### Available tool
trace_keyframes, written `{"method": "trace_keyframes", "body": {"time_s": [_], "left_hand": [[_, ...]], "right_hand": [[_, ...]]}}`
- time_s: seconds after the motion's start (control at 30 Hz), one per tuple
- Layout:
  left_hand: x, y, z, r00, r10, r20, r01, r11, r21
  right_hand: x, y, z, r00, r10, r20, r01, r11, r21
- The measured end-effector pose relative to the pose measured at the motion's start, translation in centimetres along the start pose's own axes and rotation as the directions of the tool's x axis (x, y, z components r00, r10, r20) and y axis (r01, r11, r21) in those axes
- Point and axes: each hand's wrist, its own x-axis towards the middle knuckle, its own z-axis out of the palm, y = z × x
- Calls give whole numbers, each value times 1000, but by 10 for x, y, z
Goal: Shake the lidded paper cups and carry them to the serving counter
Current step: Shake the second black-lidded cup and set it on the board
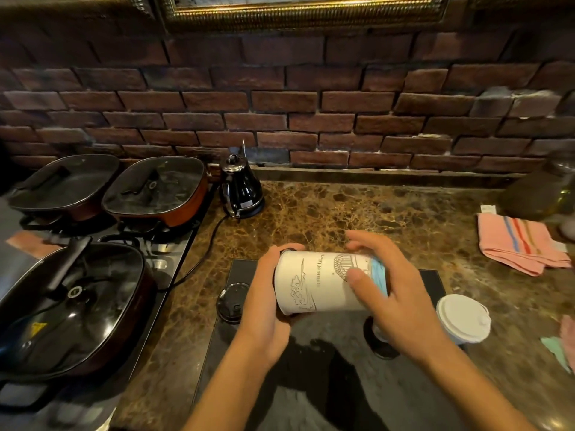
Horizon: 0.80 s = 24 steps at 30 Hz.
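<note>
A white paper cup [320,283] with line drawings and a black lid lies on its side in the air above a dark mat [329,384]. My left hand [264,309] covers the lidded end at the left. My right hand [392,293] grips the blue-banded bottom end, thumb across the cup wall. A second paper cup [463,318] with a white lid stands upright at the mat's right edge. One loose black lid [231,301] lies at the mat's left edge. Another dark round object [381,340] sits under my right wrist, partly hidden.
Three lidded pans [71,309] sit on a stove at the left. A black kettle [241,188] stands by the brick wall, its cord trailing over the marble counter [357,209]. A pink striped cloth [522,244] and a dark jar [547,191] are at the right.
</note>
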Motion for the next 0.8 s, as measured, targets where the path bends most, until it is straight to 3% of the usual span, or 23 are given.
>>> {"method": "trace_keyframes", "body": {"time_s": [0.07,0.13,0.23,0.3,0.37,0.43,0.5,0.6,0.8], "left_hand": [[-2,0,2,991,-107,75,115,987,-110],[-6,2,6,993,-77,87,87,989,-119],[-12,7,11,977,206,61,-209,977,49],[-15,9,11,906,412,102,-424,881,211],[-18,13,10,867,476,147,-498,816,293],[-20,24,9,884,454,114,-466,835,292],[-21,38,8,921,384,66,-386,880,276],[-19,55,4,924,347,159,-382,862,334],[-41,86,9,820,341,460,-549,697,462]], "right_hand": [[1,-3,-2,951,-307,-27,296,934,-202],[0,-8,-1,936,-339,-94,316,927,-204],[-2,-15,1,975,4,-224,14,997,81],[-5,-15,3,952,239,-190,-170,931,322],[-10,-13,1,947,289,-141,-218,898,381],[-15,-15,-2,978,200,-60,-174,940,294],[-20,-17,-6,998,37,47,-41,995,87],[-27,-20,-10,970,-192,152,216,962,-167],[-35,-32,-18,967,-239,93,248,963,-108]]}}
